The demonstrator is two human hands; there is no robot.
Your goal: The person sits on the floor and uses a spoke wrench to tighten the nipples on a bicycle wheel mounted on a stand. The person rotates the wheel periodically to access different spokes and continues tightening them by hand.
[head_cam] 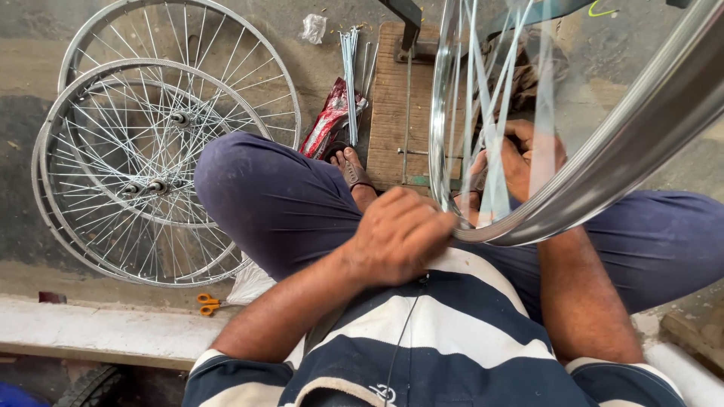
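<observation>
The left hand (pixel 397 237) is curled into a loose fist, fingertips pinching at the near edge of the shiny chrome bicycle rim (pixel 573 188) — held upright over the lap. Inside the rim, the right hand (pixel 524 154) closes round its thin steel spokes (pixel 483 113). Beyond lie a worn wooden board (pixel 388 105), a bundle of loose spokes (pixel 350 68) — and two finished spoked wheels (pixel 151 166) stacked on the concrete floor (pixel 30 30)
</observation>
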